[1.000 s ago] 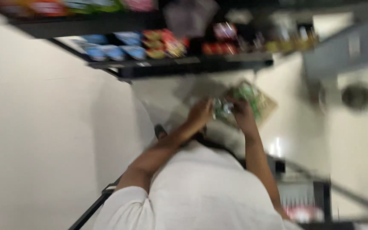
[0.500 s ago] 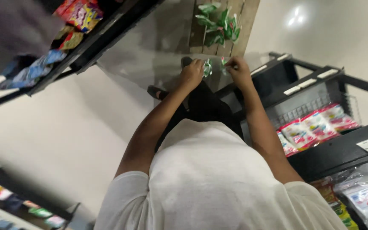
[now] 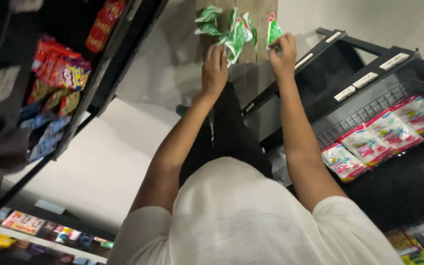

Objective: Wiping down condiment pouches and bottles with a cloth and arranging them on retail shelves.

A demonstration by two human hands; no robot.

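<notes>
white shirt [image 3: 251, 221] nearest, arms stretched out. right side: black wire shelf [image 3: 369, 115] holds red-white snack bags [image 3: 369, 145]. left hand [image 3: 214, 71] curled by green packets [image 3: 231, 34], grip unclear, cannot tell. right hand [image 3: 283, 49] pinched closed on one green packet [image 3: 272, 30]. packets look light, crinkly, soft; take by top edge. cardboard box [image 3: 258, 14] farthest holds green packets. left shelf [image 3: 69, 73]: red, blue snack packs.

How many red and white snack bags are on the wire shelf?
3: red and white bags lie side by side on the wire shelf at right, near, middle, far. More may be hidden.
</notes>
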